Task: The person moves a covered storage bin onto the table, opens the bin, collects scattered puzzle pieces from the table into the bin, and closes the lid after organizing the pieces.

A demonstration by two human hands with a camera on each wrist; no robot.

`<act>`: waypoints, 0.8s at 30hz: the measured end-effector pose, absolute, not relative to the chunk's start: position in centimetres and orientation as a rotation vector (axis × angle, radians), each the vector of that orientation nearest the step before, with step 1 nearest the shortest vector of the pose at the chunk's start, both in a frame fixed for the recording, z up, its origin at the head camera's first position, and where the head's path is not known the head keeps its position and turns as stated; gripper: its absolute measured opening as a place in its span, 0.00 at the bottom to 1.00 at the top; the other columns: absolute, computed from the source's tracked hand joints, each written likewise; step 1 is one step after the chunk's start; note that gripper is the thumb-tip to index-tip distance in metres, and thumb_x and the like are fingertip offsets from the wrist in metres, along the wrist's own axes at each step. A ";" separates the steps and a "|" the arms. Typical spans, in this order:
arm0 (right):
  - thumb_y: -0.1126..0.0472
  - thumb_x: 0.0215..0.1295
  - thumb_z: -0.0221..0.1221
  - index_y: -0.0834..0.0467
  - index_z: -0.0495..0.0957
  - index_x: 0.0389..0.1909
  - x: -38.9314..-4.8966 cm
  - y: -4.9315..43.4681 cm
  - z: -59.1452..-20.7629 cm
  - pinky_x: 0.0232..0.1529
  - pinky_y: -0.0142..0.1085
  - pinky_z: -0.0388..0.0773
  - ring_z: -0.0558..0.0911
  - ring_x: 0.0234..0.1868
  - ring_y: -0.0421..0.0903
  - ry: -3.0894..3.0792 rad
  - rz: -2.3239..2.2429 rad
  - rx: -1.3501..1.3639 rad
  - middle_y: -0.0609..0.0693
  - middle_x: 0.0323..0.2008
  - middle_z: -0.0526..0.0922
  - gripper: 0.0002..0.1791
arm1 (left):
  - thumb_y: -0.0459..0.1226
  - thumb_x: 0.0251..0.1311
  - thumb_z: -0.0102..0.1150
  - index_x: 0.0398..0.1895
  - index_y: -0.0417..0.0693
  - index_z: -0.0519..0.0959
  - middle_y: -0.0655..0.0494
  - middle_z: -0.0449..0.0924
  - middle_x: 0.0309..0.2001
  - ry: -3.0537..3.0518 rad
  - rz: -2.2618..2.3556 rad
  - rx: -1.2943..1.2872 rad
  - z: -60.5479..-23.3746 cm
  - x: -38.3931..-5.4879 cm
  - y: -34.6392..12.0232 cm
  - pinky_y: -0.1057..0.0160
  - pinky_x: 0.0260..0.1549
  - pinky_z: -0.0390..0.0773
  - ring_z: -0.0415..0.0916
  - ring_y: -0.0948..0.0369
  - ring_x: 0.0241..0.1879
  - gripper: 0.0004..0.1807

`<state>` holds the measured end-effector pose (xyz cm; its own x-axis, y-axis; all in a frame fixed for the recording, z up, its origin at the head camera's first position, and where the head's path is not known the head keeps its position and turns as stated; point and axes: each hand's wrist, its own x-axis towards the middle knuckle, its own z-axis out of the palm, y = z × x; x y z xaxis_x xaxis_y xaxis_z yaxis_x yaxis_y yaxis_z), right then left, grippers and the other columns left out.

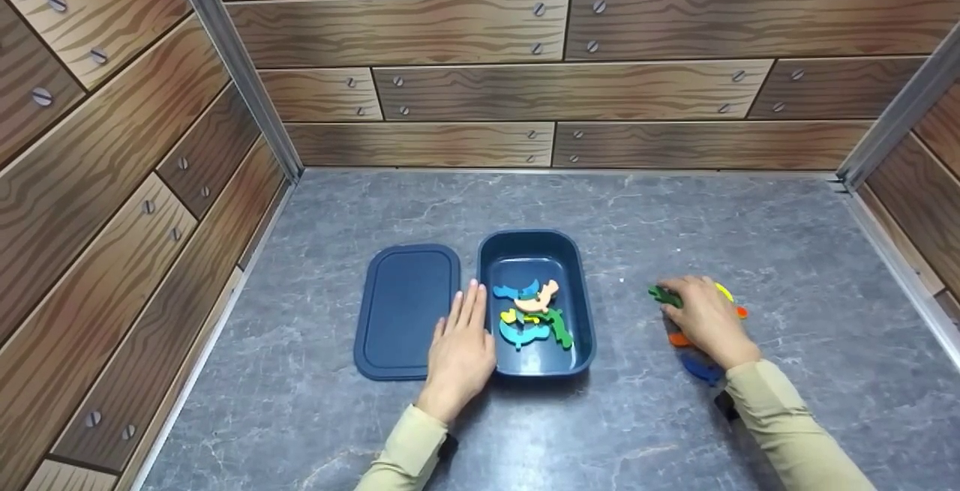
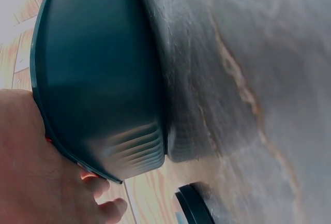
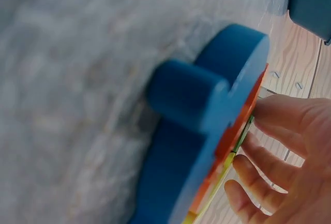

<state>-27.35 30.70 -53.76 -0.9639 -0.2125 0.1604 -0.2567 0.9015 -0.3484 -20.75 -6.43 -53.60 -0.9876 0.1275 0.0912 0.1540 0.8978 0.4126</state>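
My left hand (image 1: 463,352) lies along the left rim of a dark blue plastic box (image 1: 586,326), its fingers straight. In the left wrist view that hand (image 2: 46,167) is at the rim beside the box's outer wall (image 2: 98,74). Inside the box lie several flat, coloured animal-shaped pieces, among them a light blue one (image 1: 525,335), a peach one (image 1: 534,300) and a green one (image 1: 560,328). On the right, my right hand (image 1: 709,318) pinches a green piece (image 1: 661,294) between thumb and fingers, above other pieces that it partly hides.
A matching dark blue lid (image 1: 409,311) lies flat left of the box. Around the right hand are an orange piece (image 1: 679,339), a yellow piece (image 1: 724,292) and a dark blue piece (image 1: 701,369). Wood-patterned walls (image 1: 465,90) enclose the grey marbled tabletop (image 1: 622,431).
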 end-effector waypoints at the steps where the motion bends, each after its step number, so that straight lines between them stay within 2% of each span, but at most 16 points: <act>1: 0.66 0.59 0.67 0.64 0.82 0.53 -27.4 30.7 -53.8 0.43 0.57 0.75 0.76 0.43 0.62 -2.945 0.561 0.364 0.66 0.45 0.82 0.20 | 0.40 0.71 0.40 0.79 0.50 0.49 0.58 0.42 0.79 -3.000 -0.658 -0.222 -53.6 -20.7 -6.4 0.41 0.68 0.54 0.43 0.52 0.76 0.34; 9: 0.68 0.59 0.66 0.63 0.83 0.52 -27.8 30.6 -53.7 0.41 0.59 0.76 0.79 0.45 0.64 -2.969 0.578 0.331 0.64 0.45 0.84 0.18 | 0.39 0.71 0.40 0.79 0.51 0.49 0.59 0.42 0.79 -3.007 -0.660 -0.213 -53.8 -20.7 -6.4 0.41 0.68 0.53 0.43 0.53 0.76 0.34; 18: 0.68 0.57 0.65 0.63 0.84 0.49 -27.9 30.4 -53.8 0.35 0.57 0.78 0.83 0.40 0.62 -2.915 0.569 0.353 0.62 0.42 0.85 0.17 | 0.39 0.71 0.39 0.79 0.51 0.50 0.58 0.44 0.78 -2.997 -0.657 -0.217 -53.8 -20.7 -6.4 0.41 0.68 0.54 0.44 0.53 0.76 0.33; 24: 0.67 0.58 0.65 0.63 0.83 0.51 -27.6 29.9 -53.6 0.34 0.55 0.79 0.83 0.40 0.61 -2.913 0.606 0.342 0.63 0.42 0.84 0.18 | 0.39 0.72 0.39 0.79 0.50 0.50 0.58 0.44 0.78 -2.994 -0.645 -0.222 -53.8 -20.8 -6.4 0.41 0.68 0.54 0.44 0.52 0.76 0.33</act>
<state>-27.55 29.86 -53.60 -0.9632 -0.1916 0.1885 -0.2509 0.8926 -0.3745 -20.83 -6.38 -53.81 -0.9870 0.1259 0.0995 0.1557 0.9013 0.4042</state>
